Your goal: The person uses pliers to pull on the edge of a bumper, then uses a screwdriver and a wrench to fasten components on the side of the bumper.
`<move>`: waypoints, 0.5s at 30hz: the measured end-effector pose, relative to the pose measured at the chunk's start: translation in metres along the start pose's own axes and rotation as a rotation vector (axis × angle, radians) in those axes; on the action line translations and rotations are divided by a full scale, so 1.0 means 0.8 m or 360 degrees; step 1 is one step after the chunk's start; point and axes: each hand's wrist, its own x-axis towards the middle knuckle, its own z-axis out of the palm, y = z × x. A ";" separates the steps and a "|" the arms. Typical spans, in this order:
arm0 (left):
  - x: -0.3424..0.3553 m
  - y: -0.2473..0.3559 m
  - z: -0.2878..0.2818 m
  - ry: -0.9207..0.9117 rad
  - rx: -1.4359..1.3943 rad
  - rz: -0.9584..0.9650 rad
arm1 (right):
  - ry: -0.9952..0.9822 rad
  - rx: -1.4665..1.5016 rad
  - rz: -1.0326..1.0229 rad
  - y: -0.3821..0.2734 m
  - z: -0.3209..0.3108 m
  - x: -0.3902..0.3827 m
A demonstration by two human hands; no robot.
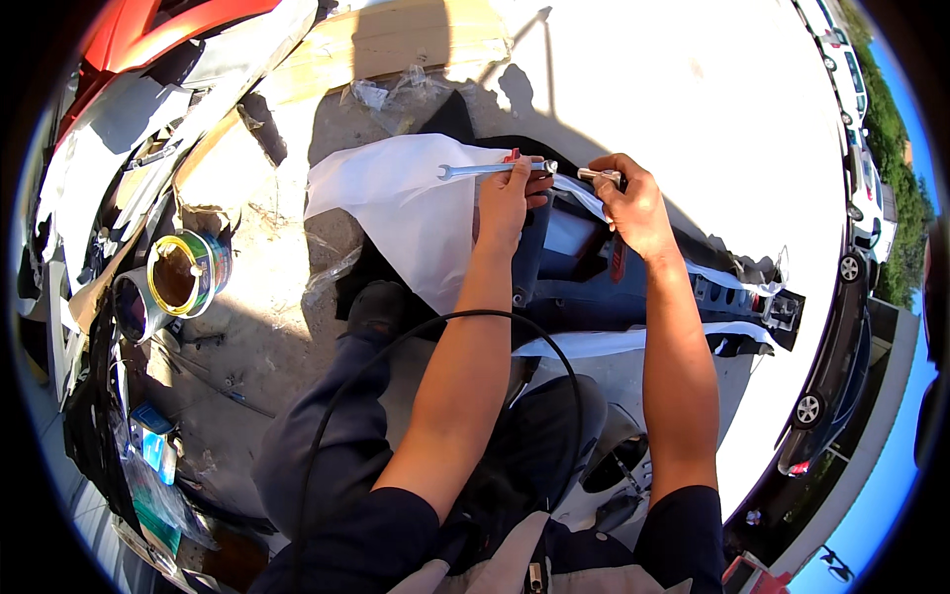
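My left hand (513,201) is closed around a silver combination wrench (477,170); its open jaw points left. A small red piece (512,155) shows by those fingers, too hidden to name. Just to the right, my right hand (633,203) grips a short chrome socket-like piece (600,175), whose end faces the wrench without touching it. Below the right hand is a dark-and-red handle (617,257); I cannot tell whether it joins the chrome piece. Both hands are over a long dark car trim part (594,305), partly wrapped in white sheeting (416,198).
A black cable (445,318) loops across my left forearm. At left stand an open can (215,272) with brown contents and piled scrap panels. Cardboard (396,45) and clear plastic (371,94) lie on the far ground. Parked cars (831,366) line the right side.
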 end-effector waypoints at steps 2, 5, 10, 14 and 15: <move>0.000 -0.003 0.011 -0.0026 0.0035 -0.0049 | 0.0243 0.0083 -0.0070 0.047 -0.037 -0.047; 0.002 -0.007 0.013 -0.0052 0.0078 -0.0025 | 0.0547 0.0318 0.0161 0.106 -0.069 -0.142; 0.025 0.017 -0.011 -0.0104 0.0313 0.0068 | 0.0748 0.0831 0.0818 0.240 -0.024 -0.325; 0.044 0.008 -0.018 -0.0124 0.0360 0.0043 | 0.0707 0.0861 0.1346 0.371 0.085 -0.476; 0.051 0.001 -0.025 -0.0154 0.0350 0.0019 | 0.0694 0.0882 0.1468 0.398 0.112 -0.511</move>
